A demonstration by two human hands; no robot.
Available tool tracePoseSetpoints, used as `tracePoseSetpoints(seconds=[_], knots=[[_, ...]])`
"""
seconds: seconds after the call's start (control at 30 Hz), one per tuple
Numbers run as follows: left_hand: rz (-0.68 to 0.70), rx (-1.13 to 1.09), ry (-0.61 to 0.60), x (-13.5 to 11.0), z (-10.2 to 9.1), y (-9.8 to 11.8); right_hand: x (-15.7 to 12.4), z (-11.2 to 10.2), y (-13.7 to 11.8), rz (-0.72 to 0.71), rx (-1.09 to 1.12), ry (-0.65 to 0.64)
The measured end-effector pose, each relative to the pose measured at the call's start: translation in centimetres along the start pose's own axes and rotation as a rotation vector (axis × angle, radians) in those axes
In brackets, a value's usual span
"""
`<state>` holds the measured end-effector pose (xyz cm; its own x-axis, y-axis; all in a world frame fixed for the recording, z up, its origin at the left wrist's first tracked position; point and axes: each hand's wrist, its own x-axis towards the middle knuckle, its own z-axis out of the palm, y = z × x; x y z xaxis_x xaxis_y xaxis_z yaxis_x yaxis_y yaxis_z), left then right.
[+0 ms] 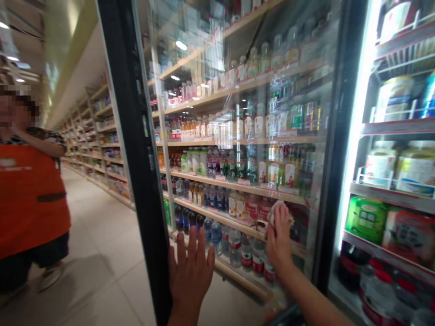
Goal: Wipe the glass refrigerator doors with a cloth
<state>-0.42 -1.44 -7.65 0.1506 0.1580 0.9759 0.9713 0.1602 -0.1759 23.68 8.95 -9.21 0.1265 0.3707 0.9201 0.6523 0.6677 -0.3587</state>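
An open glass fridge door [238, 136] with a black frame [136, 136] stands in front of me. My left hand [190, 274] lies flat against the glass low down, next to the frame, fingers stretched out. My right hand [279, 240] presses a crumpled white cloth [276, 210] against the glass further right. Through the glass I see shop shelves full of bottled drinks [217, 194].
The lit fridge interior [394, 181] at the right holds jars, green packs and bottles on wire shelves. A person in an orange apron [30, 199] stands at the left in the tiled aisle. Long stocked shelves [98, 145] run into the distance.
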Motion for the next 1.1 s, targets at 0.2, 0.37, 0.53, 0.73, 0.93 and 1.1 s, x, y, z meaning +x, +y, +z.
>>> tracePoseSetpoints(seconds=[0.2,0.37,0.53,0.73,0.93,1.1], knots=[[-0.022,-0.013,0.004,-0.1,0.0,0.1,0.2,-0.4,0.2,0.038,0.021,0.049],[-0.019,-0.018,-0.01,0.0,-0.1,0.1,-0.4,-0.3,-0.3,-0.113,-0.002,-0.13],[-0.009,-0.01,-0.02,0.1,-0.2,0.1,0.4,-0.2,-0.5,0.03,0.032,0.037],[-0.016,0.002,-0.024,0.1,-0.4,0.2,-0.3,-0.3,-1.4,-0.241,-0.008,-0.206],[-0.014,-0.011,-0.024,0.1,-0.5,0.3,0.6,-0.6,-0.2,0.099,0.027,0.113],[-0.02,0.007,-0.037,0.0,-0.3,0.3,-0.9,-0.4,-0.4,-0.233,-0.019,-0.202]])
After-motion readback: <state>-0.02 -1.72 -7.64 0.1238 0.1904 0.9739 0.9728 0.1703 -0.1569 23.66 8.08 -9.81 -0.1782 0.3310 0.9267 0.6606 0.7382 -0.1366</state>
